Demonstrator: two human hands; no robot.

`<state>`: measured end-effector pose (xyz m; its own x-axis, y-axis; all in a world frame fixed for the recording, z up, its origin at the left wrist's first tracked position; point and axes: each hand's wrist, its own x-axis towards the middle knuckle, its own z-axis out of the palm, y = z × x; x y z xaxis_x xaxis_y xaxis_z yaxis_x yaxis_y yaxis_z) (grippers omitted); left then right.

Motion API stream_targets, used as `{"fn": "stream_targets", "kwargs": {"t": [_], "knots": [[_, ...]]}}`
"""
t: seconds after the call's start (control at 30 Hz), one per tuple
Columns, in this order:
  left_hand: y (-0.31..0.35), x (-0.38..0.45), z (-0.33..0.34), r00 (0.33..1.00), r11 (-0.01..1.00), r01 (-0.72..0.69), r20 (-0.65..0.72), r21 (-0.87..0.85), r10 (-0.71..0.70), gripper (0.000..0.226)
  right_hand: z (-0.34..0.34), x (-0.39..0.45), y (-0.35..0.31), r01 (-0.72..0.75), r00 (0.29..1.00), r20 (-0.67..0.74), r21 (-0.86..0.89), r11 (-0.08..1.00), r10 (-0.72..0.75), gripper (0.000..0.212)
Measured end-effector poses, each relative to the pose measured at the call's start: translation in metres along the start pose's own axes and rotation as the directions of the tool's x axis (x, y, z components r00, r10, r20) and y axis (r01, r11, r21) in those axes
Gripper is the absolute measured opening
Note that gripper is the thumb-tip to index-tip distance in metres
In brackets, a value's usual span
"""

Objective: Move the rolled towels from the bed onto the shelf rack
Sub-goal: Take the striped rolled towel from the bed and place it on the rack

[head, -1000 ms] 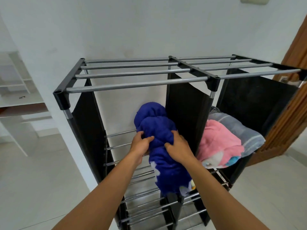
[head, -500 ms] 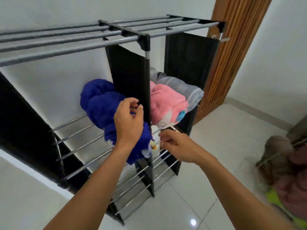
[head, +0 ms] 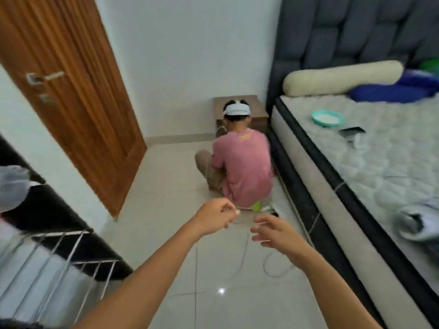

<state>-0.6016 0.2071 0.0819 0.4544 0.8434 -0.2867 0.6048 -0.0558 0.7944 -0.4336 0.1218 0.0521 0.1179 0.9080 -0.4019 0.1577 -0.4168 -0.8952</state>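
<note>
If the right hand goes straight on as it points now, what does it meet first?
Probably the seated person on the floor. The right hand is open and empty, its fingers pointing ahead toward that person's back; the depth between them is unclear.

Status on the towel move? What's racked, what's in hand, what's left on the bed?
Done: one grey-white towel shows on the shelf rack at the left edge. In hand: nothing; the left hand and right hand are both empty over the floor, facing the bed. Left: a grey-white bundle near the bed edge and blue cloth by the bolster, too blurred to call rolled.
</note>
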Motion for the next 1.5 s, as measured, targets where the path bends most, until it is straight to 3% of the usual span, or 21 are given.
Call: {"fn": "stream_targets", "kwargs": {"t": [0.13, 0.23, 0.33, 0.47, 0.6, 0.7, 0.8, 0.93, 1.1, 1.2, 1.27, 1.37, 1.5], "knots": [[0.078, 0.051, 0.128, 0.960, 0.997, -0.077, 0.269, -0.014, 0.078, 0.011, -0.132, -0.039, 0.075, -0.090, 0.951, -0.276, 0.192, 0.977, 0.142, 0.016], [0.126, 0.076, 0.220, 0.890, 0.997, -0.080, 0.450, -0.013, 0.077, 0.018, -0.212, -0.078, 0.120, -0.084, 0.843, -0.473, 0.358, 0.930, 0.258, 0.011], [0.166, 0.089, 0.296, 0.803, 0.997, -0.081, 0.591, -0.017, 0.075, 0.018, -0.269, -0.116, 0.159, -0.066, 0.721, -0.580, 0.488, 0.871, 0.380, 0.013], [0.206, 0.103, 0.384, 0.662, 0.998, -0.066, 0.748, 0.000, 0.044, 0.015, -0.315, -0.157, 0.205, 0.015, 0.541, -0.668, 0.615, 0.788, 0.511, 0.016], [0.223, 0.114, 0.465, 0.526, 0.997, 0.078, 0.849, 0.011, -0.051, 0.014, -0.338, -0.195, 0.237, 0.122, 0.333, -0.716, 0.678, 0.725, 0.613, 0.020], [0.230, 0.110, 0.510, 0.516, 0.987, 0.160, 0.849, 0.032, -0.111, 0.013, -0.345, -0.227, 0.249, 0.172, 0.190, -0.711, 0.703, 0.690, 0.677, 0.022], [0.235, 0.103, 0.540, 0.457, 0.964, 0.251, 0.867, 0.090, -0.200, 0.017, -0.353, -0.249, 0.261, 0.225, 0.121, -0.682, 0.726, 0.650, 0.721, 0.023], [0.234, 0.093, 0.572, 0.359, 0.927, 0.317, 0.880, 0.200, -0.312, 0.019, -0.371, -0.263, 0.278, 0.261, 0.089, -0.648, 0.748, 0.610, 0.757, 0.028], [0.237, 0.083, 0.620, 0.318, 0.868, 0.432, 0.859, 0.247, -0.402, 0.036, -0.439, -0.271, 0.312, 0.172, 0.149, -0.660, 0.751, 0.638, 0.737, 0.033], [0.241, 0.076, 0.645, 0.283, 0.796, 0.563, 0.853, 0.223, -0.439, 0.023, -0.502, -0.268, 0.335, 0.069, 0.181, -0.685, 0.724, 0.686, 0.706, 0.044], [0.242, 0.073, 0.657, 0.283, 0.755, 0.622, 0.839, 0.209, -0.465, 0.028, -0.540, -0.261, 0.348, -0.033, 0.208, -0.711, 0.681, 0.732, 0.671, 0.055], [0.246, 0.069, 0.671, 0.302, 0.715, 0.671, 0.810, 0.194, -0.503, 0.057, -0.591, -0.243, 0.361, -0.190, 0.245, -0.755, 0.577, 0.794, 0.608, 0.065], [0.254, 0.071, 0.677, 0.311, 0.673, 0.714, 0.774, 0.192, -0.551, 0.065, -0.638, -0.219, 0.372, -0.325, 0.313, -0.776, 0.454, 0.830, 0.547, 0.069]]}}
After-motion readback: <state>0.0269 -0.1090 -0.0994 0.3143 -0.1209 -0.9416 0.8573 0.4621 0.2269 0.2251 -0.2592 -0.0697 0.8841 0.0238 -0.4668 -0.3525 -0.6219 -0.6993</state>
